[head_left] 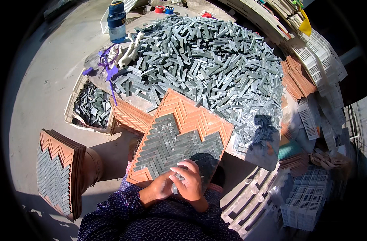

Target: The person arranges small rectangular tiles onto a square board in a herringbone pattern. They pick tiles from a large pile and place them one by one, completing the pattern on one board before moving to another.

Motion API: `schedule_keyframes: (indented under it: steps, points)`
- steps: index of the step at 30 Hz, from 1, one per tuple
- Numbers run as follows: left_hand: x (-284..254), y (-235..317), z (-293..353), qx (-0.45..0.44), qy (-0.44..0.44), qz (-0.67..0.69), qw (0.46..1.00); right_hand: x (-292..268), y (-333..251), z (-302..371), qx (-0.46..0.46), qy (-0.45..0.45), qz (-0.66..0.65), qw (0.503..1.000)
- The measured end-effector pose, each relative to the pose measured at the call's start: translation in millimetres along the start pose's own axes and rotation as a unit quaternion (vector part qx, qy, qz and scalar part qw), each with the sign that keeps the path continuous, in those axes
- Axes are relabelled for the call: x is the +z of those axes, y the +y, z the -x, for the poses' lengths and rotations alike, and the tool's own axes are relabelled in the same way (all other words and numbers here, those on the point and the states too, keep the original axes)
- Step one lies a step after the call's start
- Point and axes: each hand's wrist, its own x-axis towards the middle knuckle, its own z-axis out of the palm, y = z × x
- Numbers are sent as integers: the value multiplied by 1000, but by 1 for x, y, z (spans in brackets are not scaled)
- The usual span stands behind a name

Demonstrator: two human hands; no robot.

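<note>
An orange mould tray point(187, 107) with herringbone grooves lies tilted across my lap. Dark grey stone strips point(163, 140) fill much of its lower and middle part in a zigzag, while the upper grooves show bare orange. Over the tray's near edge my two hands meet. My left hand point(161, 187) is closed, its fingertips tucked against the other hand. My right hand point(190, 181) curls its fingers around small grey stone strips point(175, 188), which show between the palms; how many is hidden. A shadow from the right hand falls on the laid strips.
A large heap of loose grey strips point(207, 60) covers the table ahead. At left stand a bin of stone pieces point(91, 105) and a stack of trays point(57, 176), the top one partly filled. A blue bottle point(116, 24), white crates point(306, 199) and a pallet point(251, 197) surround the work.
</note>
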Motion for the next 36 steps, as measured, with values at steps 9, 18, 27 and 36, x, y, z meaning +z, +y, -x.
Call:
schedule_keyframes:
  steps: [9,18,27,36]
  points:
    - [11,21,-1,18,-30,16,999,-22,-4,-23,87,-49,-114,988]
    - [-12,22,-10,12,-88,-6,996,-14,70,-111,221,-106,-238,940]
    - [-24,10,-19,7,-134,-23,991,-5,100,-168,117,-149,-18,982]
    - [-27,10,-21,17,-140,-41,989,3,92,-175,198,-170,-94,961]
